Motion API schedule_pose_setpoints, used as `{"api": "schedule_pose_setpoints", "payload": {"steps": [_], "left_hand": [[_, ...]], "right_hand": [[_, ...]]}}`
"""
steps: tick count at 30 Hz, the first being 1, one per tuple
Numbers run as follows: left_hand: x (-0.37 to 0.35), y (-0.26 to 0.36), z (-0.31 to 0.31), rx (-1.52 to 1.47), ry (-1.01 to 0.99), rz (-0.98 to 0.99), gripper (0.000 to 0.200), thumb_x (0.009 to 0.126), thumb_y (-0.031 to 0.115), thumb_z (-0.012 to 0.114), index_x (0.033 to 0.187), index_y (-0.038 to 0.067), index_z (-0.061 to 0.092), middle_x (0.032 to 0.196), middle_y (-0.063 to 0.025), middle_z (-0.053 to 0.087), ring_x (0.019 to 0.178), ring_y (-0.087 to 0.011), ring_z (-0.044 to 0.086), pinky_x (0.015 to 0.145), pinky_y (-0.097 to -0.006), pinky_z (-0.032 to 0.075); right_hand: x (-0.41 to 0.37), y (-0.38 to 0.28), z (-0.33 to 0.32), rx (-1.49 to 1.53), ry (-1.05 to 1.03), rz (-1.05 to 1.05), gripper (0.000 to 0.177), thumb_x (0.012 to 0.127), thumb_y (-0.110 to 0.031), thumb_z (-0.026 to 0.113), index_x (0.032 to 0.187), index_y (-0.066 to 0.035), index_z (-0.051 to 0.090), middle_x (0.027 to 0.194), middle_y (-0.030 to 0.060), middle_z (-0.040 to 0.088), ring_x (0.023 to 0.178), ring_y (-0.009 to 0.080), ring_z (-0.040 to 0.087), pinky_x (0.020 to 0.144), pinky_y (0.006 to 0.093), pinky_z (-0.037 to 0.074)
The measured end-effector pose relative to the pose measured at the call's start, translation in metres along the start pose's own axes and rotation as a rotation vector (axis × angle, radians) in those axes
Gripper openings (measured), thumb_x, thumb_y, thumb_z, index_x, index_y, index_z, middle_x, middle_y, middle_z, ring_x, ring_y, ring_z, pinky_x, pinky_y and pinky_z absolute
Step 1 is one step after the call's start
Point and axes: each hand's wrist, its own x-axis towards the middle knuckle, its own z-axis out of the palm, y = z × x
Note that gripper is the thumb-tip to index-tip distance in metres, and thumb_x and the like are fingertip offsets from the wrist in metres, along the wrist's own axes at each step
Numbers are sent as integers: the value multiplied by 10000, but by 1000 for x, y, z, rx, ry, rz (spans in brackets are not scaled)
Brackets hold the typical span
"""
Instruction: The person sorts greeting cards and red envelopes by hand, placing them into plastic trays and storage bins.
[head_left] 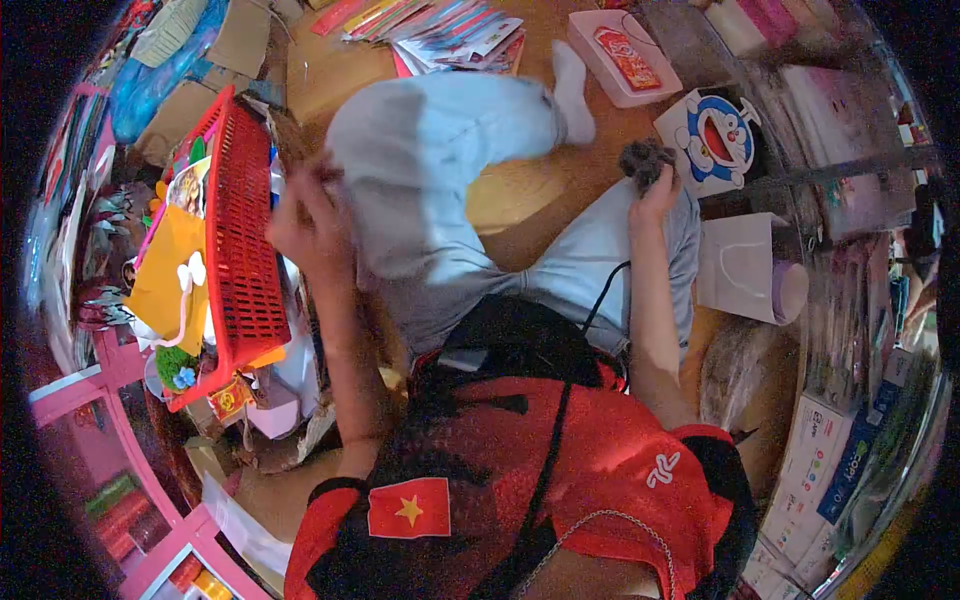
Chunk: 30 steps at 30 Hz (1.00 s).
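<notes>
My right hand [655, 195] is closed on a dark grey, crumpled cloth-like wad [646, 163], held over my right knee. Close beside it stands a white box with a blue cartoon cat face [714, 142]. My left hand [312, 222] is raised between my left leg and a red plastic basket [245, 240]. Its fingers are blurred by motion and nothing shows clearly in them. The basket is filled with craft items, among them an orange-yellow envelope [172, 268] and a white cord-like piece [187, 290].
Booklets and envelopes [455, 35] lie spread on the wooden floor [515, 205] beyond my legs. A pink-white tub [628, 60] holds a red packet. To the right are a white paper bag [735, 268] and stacked boxes [815, 475]; a pink shelf frame [135, 430] stands left.
</notes>
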Motion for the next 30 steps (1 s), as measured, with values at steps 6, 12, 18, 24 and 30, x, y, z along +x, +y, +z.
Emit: {"api": "schedule_pose_setpoints", "payload": {"steps": [6, 12, 18, 24, 30], "left_hand": [[53, 14, 9, 21, -122, 173, 303, 912, 200, 442, 857, -10, 653, 761, -138, 655, 703, -187, 638, 671, -271, 477], [66, -20, 45, 24, -364, -216, 274, 884, 223, 484, 865, 6, 650, 777, -134, 654, 735, -216, 646, 676, -291, 482], [85, -154, 167, 91, -559, -36, 270, 837, 267, 532, 979, 63, 638, 839, -124, 660, 772, -287, 635, 720, -380, 493], [106, -187, 279, 428, -790, 264, 356, 773, 204, 576, 1126, 161, 563, 1105, -121, 541, 918, -288, 592, 716, -388, 525], [86, -209, 318, 679, -705, 532, 396, 743, 194, 561, 1139, 202, 547, 1143, -100, 497, 970, -256, 555, 655, -364, 541]], "right_hand": [[-10, -8, 6, 41, -243, 80, 286, 818, -161, 492, 1075, -42, 533, 981, 81, 606, 826, 212, 604, 683, 321, 501], [-7, -6, 15, -251, -64, 229, 331, 872, -241, 428, 1119, -40, 517, 1060, 99, 581, 925, 232, 577, 736, 347, 488], [-10, 11, 38, -196, -173, 549, 288, 878, -256, 445, 1070, -61, 533, 1020, 72, 588, 905, 233, 570, 742, 365, 484], [-38, 58, 57, -347, -289, 915, 243, 863, -260, 486, 1011, -81, 559, 977, 46, 602, 839, 185, 567, 651, 323, 474], [-47, 55, 64, -537, -251, 857, 237, 855, -259, 508, 970, -65, 581, 914, 43, 618, 782, 183, 589, 668, 329, 485]]}}
